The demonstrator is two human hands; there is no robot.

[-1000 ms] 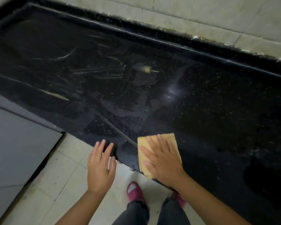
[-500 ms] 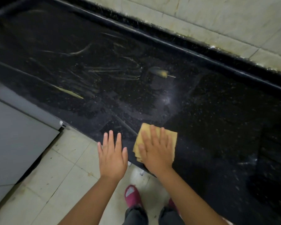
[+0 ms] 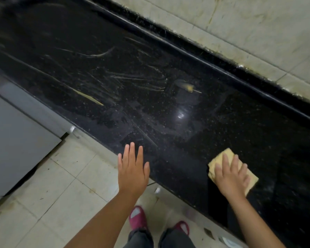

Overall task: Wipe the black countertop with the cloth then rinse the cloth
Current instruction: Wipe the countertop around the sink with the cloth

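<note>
My right hand (image 3: 231,178) presses flat on the yellow cloth (image 3: 222,158); left hand (image 3: 132,169) hovers, fingers released. Yellow smears (image 3: 88,96) far across the desk (image 3: 168,113) risk being missed.

Grey cabinet (image 3: 16,140), tiled floor (image 3: 48,208), red slippers (image 3: 137,218).

Pale tiled wall (image 3: 249,33), pale tiled floor (image 3: 52,185), grey cabinet door (image 3: 13,144)
</note>
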